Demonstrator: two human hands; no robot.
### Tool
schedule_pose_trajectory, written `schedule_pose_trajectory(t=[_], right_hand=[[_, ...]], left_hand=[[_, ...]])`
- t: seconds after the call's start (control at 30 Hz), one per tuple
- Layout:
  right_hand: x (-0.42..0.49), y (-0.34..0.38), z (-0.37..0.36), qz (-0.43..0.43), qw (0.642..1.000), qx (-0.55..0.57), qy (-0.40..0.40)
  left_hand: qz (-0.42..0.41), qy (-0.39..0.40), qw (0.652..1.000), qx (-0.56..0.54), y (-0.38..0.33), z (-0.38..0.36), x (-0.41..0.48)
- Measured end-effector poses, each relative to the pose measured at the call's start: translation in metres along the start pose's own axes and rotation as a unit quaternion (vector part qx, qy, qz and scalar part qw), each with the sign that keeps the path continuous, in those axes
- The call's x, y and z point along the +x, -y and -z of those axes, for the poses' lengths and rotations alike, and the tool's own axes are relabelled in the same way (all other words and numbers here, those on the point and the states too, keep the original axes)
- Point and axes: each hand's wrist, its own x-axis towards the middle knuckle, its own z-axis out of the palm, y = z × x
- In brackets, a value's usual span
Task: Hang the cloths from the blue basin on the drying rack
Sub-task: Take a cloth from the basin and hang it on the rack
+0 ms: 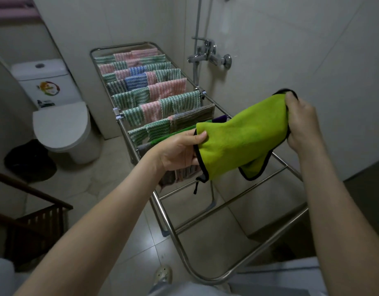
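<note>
Lime cloth (244, 135), one, left hand (180, 151), right hand (300, 122)

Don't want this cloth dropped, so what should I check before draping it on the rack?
1. Grip on green cloth: ok, left hand pinches one edge, right hand grips the opposite corner.
2. Cloth spread flat: not ok, its lower part sags, folded.
3. Free bar on the drying rack: ok, bare rails lie under the cloth.
4. Room on far bars: not ok, striped cloths fill them.
5. Cloths left in basin: cannot tell, out of view.
</note>
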Motion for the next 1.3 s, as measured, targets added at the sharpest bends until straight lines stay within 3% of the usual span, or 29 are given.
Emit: schedule_pose_trajectory(t=[0.33, 0.5, 0.7, 0.8, 1.0, 1.13, 1.3], right_hand=[[0.011, 0.017, 0.023, 0.031, 0.997, 0.074, -0.015], [-0.002, 0.012, 0.024, -0.033, 0.973, 0.159, 0.164], [-0.01, -0.003, 0.037, -0.092, 0.95, 0.083, 0.286], [-0.009, 0.0, 0.045, -0.073, 0.956, 0.075, 0.273], [-0.006, 0.007, 0.051, -0.025, 0.967, 0.171, 0.189], [-0.007, 0.008, 0.048, -0.032, 0.965, 0.177, 0.19], [-0.004, 0.0, 0.043, -0.047, 0.961, 0.179, 0.203]], left_hand=[[-0.034, -0.028, 0.999, -0.013, -0.012, -0.033, 0.026], [-0.05, -0.017, 0.997, -0.054, -0.018, -0.057, 0.036], [-0.081, -0.029, 0.995, -0.05, -0.015, -0.081, 0.051], [-0.064, -0.016, 0.997, -0.039, -0.015, -0.093, 0.059], [-0.063, -0.022, 0.998, -0.002, -0.016, -0.111, 0.071], [-0.046, -0.034, 0.998, 0.022, -0.019, -0.118, 0.069], [0.0, -0.097, 0.987, 0.129, -0.024, -0.109, 0.06]])
